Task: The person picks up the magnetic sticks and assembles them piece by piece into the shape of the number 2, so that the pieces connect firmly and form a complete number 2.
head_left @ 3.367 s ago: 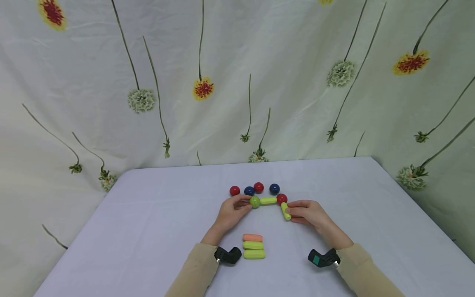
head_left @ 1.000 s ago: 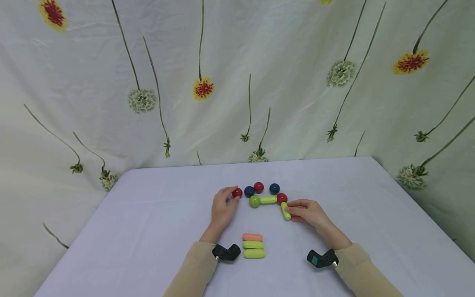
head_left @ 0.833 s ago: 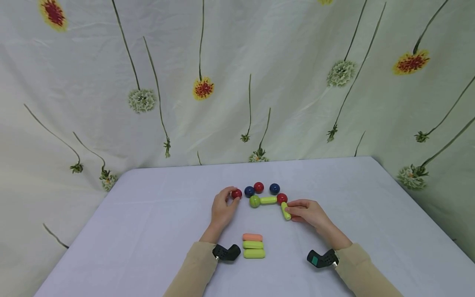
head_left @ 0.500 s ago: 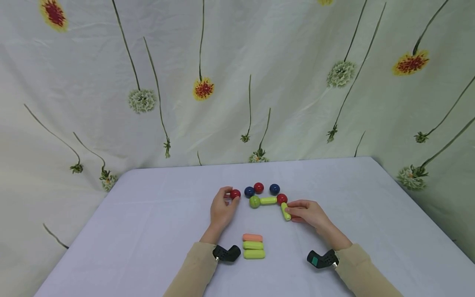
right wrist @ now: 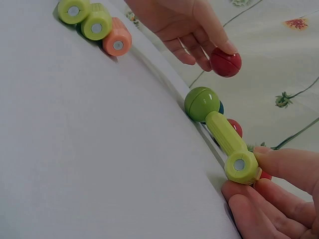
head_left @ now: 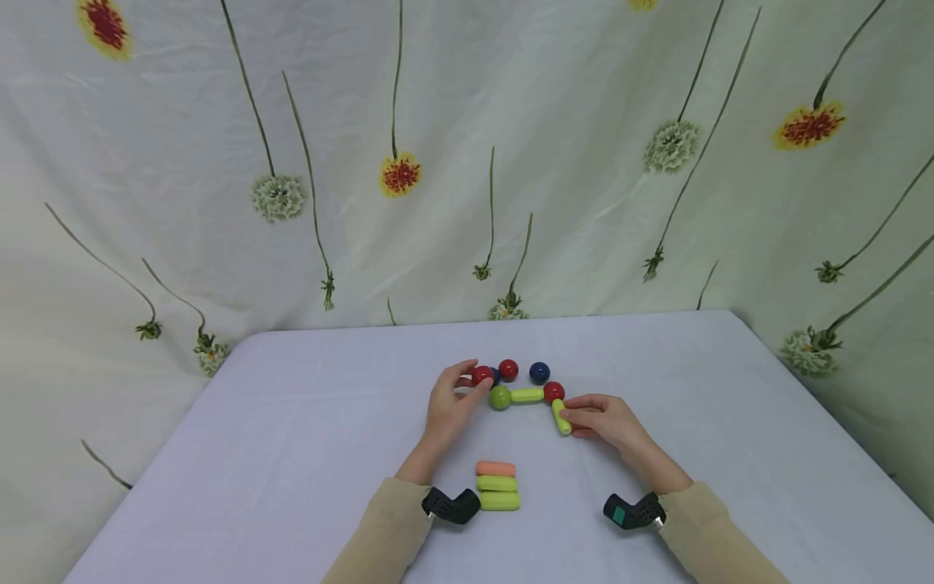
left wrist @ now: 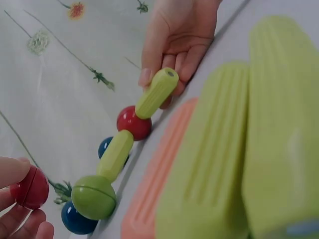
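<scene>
Left hand [head_left: 450,404] pinches a red ball [head_left: 481,375]; right hand [head_left: 607,420] grasps the lime rod [head_left: 559,420] ending a ball-and-rod chain [head_left: 527,396].
A gap separates the held ball from the chain's green ball [head_left: 500,397]. The far table edge [head_left: 409,328] lies beyond the balls, white cloth [head_left: 306,438] stretches wide either side, and three loose rods [head_left: 498,484] lie near the left wrist.

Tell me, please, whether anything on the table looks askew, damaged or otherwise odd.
Nothing stands out. The orange ridged rod and two lime-green ridged rods lie neatly side by side. The other two lime-green rods meet a glossy red ball at an angle, apparently just a joint. No spill or breakage shows.
</scene>
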The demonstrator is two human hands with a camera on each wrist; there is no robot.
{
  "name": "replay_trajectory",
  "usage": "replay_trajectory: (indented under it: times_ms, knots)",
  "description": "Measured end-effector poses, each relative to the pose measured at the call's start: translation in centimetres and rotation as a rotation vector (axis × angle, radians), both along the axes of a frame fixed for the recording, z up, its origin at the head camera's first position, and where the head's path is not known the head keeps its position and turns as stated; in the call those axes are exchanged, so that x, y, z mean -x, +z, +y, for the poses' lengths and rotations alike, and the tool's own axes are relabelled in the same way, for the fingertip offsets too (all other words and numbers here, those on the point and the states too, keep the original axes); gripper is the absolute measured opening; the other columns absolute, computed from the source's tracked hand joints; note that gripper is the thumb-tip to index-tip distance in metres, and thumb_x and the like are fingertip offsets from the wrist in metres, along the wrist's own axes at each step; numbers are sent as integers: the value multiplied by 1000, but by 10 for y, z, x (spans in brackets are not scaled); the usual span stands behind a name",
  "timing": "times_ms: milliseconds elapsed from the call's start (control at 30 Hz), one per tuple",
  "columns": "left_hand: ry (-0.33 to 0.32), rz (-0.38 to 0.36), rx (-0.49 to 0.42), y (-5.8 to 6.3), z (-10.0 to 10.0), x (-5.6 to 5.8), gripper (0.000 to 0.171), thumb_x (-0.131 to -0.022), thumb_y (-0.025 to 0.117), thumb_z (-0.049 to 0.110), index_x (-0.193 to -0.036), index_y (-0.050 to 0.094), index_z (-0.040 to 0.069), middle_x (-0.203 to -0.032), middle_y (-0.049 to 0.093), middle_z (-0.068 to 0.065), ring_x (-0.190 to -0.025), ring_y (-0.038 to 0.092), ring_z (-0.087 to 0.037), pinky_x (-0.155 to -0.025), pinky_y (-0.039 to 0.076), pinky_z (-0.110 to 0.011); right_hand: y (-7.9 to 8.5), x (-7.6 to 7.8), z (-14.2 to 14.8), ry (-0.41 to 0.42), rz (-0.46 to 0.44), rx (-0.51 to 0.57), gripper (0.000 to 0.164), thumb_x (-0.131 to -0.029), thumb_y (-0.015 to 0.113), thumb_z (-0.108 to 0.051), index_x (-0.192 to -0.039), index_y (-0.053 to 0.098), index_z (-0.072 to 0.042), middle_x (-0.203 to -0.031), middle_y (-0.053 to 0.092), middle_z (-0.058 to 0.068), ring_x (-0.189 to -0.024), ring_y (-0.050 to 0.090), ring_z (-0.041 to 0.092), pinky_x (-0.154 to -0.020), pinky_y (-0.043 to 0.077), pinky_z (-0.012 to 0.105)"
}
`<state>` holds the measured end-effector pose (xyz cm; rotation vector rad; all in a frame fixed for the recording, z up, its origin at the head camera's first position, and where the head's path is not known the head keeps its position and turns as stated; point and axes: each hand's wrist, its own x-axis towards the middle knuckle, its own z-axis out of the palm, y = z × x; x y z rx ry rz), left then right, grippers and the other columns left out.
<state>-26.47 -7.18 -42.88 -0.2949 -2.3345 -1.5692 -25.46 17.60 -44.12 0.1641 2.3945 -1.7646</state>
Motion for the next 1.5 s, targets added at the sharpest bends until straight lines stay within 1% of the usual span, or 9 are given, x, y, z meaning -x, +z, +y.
replay_trajectory:
  times_ms: [133, 267, 467, 633, 700, 833, 1100, 1300, 1500]
  knots:
    - [-66, -29, -25, 9, 7, -5, 41, -87, 68, 24, -121, 59, 2, -114, 58, -12, -99, 56, -25, -82, 49, -34, 1, 0, 0, 8, 1, 7, 42, -82, 74, -24, -112, 63, 3, -101, 66, 10, -77, 63, 14, -70, 54, 26]
    - [-110, -86, -42, 13, 15, -10, 41, -86, 70, 26, -119, 61, 5, -115, 59, -11, -98, 57, -24, -81, 51, -33, 2, 0, 0, 9, 3, 13, 41, -82, 73, -23, -112, 63, 3, -102, 66, 11, -77, 63, 14, -70, 54, 25]
    - [-178, -212, -27, 12, 28, -17, 38, -82, 73, 31, -114, 64, 13, -109, 60, -4, -94, 58, -20, -76, 51, -29, 2, -1, 0, 13, 10, 9, 41, -82, 73, -24, -112, 64, 3, -104, 66, 11, -78, 63, 14, -70, 54, 25]
    - [-255, -277, 13, 9, 40, -24, 37, -79, 76, 34, -108, 65, 16, -103, 60, 1, -90, 58, -17, -74, 51, -28, 1, 0, 1, 20, 18, 14, 42, -82, 73, -25, -112, 64, 3, -104, 66, 10, -79, 64, 14, -71, 54, 26]
    - [-286, -285, 27, 8, 44, -27, 35, -78, 77, 33, -107, 65, 17, -102, 60, 3, -89, 60, -15, -73, 52, -27, 1, 0, 2, 32, 24, 17, 42, -83, 73, -25, -112, 63, 3, -104, 66, 11, -79, 64, 15, -71, 54, 26]
    - [-325, -286, 45, 8, 51, -34, 33, -77, 78, 31, -105, 65, 17, -101, 60, 5, -87, 61, -12, -73, 51, -27, 1, -1, 2, 45, 36, 8, 41, -84, 71, -24, -113, 63, 4, -103, 66, 13, -79, 64, 16, -71, 54, 27]
    - [-359, -290, 33, 8, 58, -42, 31, -78, 78, 23, -105, 64, 15, -104, 60, 4, -90, 61, -16, -77, 51, -29, 4, -4, 2, 45, 50, -1, 40, -85, 70, -23, -113, 63, 5, -101, 67, 11, -80, 64, 16, -72, 54, 28]
    - [-385, -268, 54, 5, 61, -44, 29, -78, 78, 20, -103, 64, 13, -101, 61, 4, -89, 62, -16, -77, 51, -24, 5, -4, 2, 54, 56, 32, 40, -85, 70, -21, -112, 62, 6, -101, 67, 12, -81, 65, 17, -74, 54, 30]
    - [-385, -241, 87, -1, 63, -42, 30, -77, 78, 22, -102, 64, 14, -100, 61, 5, -87, 63, -13, -76, 51, -22, 4, -4, 1, 49, 54, 22, 39, -85, 70, -20, -113, 62, 6, -101, 67, 12, -80, 65, 17, -73, 54, 29]
